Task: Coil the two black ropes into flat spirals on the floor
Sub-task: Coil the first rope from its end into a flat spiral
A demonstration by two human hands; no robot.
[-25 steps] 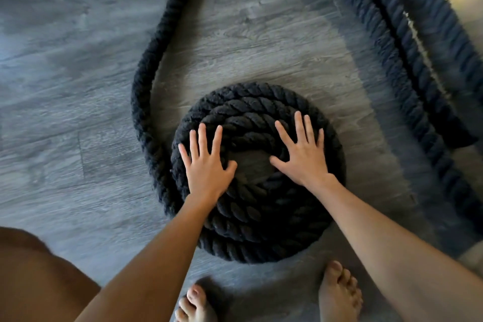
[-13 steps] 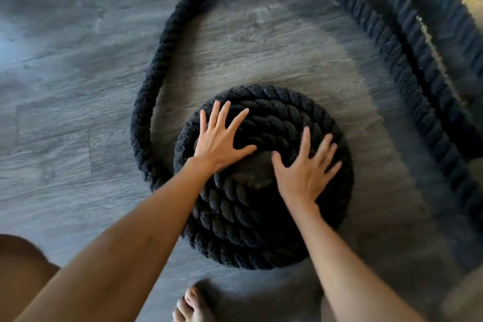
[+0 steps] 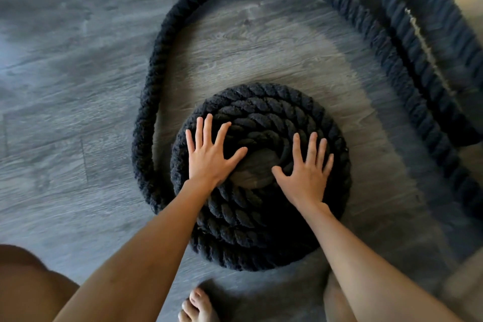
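my left hand [image 3: 209,157] and right hand [image 3: 305,178] press flat, fingers splayed, gripping nothing, on the black rope spiral [image 3: 261,230]; its loose tail [image 3: 156,65] arcs away leftward, closer than before.

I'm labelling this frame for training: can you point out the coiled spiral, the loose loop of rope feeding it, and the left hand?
coiled spiral [image 3: 261,227], head view, near windings below the wrists.
loose loop of rope [image 3: 167,31], head view, left curve beyond the spiral.
left hand [image 3: 209,158], head view, back of the hand.
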